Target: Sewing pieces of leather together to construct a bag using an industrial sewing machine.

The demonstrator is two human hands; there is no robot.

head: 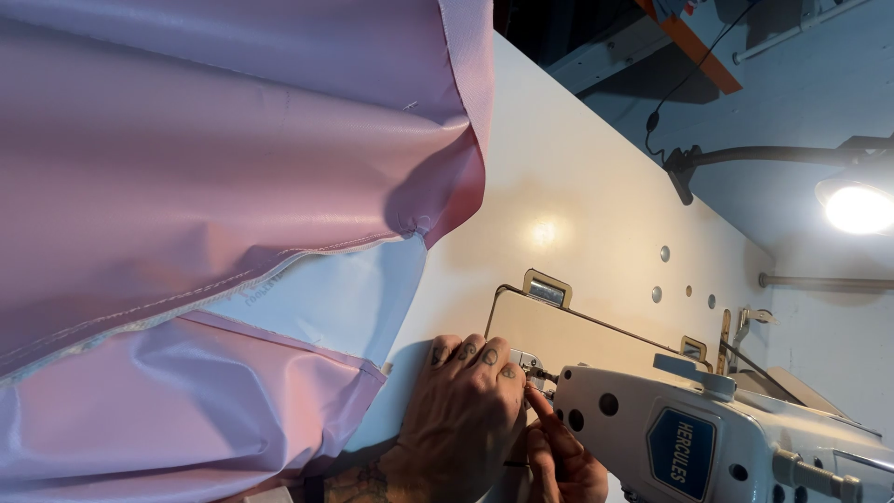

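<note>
At the table edge: your two hands met at the needle end of the sewing machine (717,447), low in the head view.
Left hand: your left hand (466,410) lay knuckles up on the cream table (559,186), fingers curled down toward the needle area; whether it gripped anything under the palm could not be told.
Right hand: your right hand (559,456) sat just below and to the right of the left one, its forefinger stretched up to the small metal parts at the machine's needle end; whether it pinched something there could not be told.
Sewing machine: it was white with a blue badge on its side, and its head ran off toward the lower right corner.
Metal plate: a flat rectangular plate (559,326) with a hinge at its far corner lay set in the table just beyond your left fingers.
Pink fabric: a big glossy pink sheet (214,158) filled the left half of the view, folded over itself with a stitched seam running across it, and its lower fold ended just beside your left wrist.
Lamp: a lit lamp (857,207) on a dark bent arm shone at the right edge, well apart from your hands.
</note>
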